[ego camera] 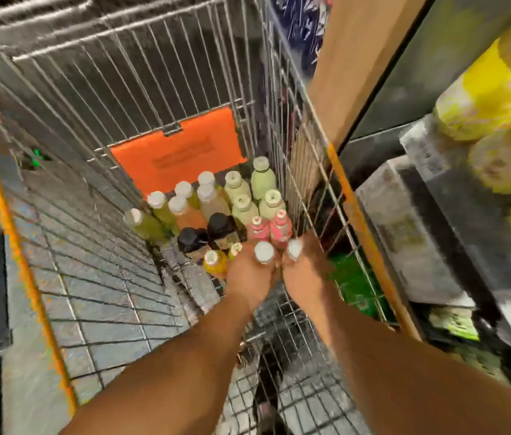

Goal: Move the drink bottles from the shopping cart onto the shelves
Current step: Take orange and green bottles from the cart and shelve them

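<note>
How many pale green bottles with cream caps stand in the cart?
4, clustered at the far right of the shopping cart: far pair and, near pair and. Other bottles could hide more.

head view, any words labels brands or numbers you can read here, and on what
No text here can be read.
Orange panel at the cart's far end: dark printed lines, too blurred to read.
Pink bottles in the shopping cart: label marks too small to read.
Packages on the shelves at the right: print smeared by blur.
Bottles gripped by the left hand and right hand: only caps show.
</note>
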Tool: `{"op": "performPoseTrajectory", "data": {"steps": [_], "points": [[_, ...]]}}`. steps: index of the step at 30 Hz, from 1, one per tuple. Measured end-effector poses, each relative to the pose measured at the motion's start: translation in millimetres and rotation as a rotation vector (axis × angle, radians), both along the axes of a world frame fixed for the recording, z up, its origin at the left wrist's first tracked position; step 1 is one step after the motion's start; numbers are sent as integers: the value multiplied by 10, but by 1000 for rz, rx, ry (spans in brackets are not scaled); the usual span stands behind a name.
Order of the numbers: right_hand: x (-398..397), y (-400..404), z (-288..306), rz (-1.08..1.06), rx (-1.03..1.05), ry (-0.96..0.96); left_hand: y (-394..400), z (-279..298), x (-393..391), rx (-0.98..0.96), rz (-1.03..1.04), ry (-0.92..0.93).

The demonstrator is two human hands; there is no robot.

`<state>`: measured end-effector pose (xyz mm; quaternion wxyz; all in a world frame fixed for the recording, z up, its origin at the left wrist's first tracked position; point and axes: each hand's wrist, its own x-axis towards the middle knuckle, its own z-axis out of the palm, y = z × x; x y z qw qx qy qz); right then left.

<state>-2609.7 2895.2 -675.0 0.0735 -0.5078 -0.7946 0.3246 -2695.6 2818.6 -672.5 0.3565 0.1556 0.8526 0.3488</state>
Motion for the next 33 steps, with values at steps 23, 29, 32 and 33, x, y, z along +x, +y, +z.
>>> {"op": "performPoseTrajectory", "data": {"steps": [23, 29, 32, 33], "points": [[-152, -85, 397, -90, -75, 59, 20, 219, -253, 113, -100, 64], [1, -505, 1021, -94, -29, 53, -314, 812, -289, 165, -241, 222], [160, -917, 1569, -159, 96, 97, -602, 1314, -199, 211, -297, 281], [215, -1060, 1796, -189, 136, 83, -714, 1507, -149, 230, -324, 306]]}}
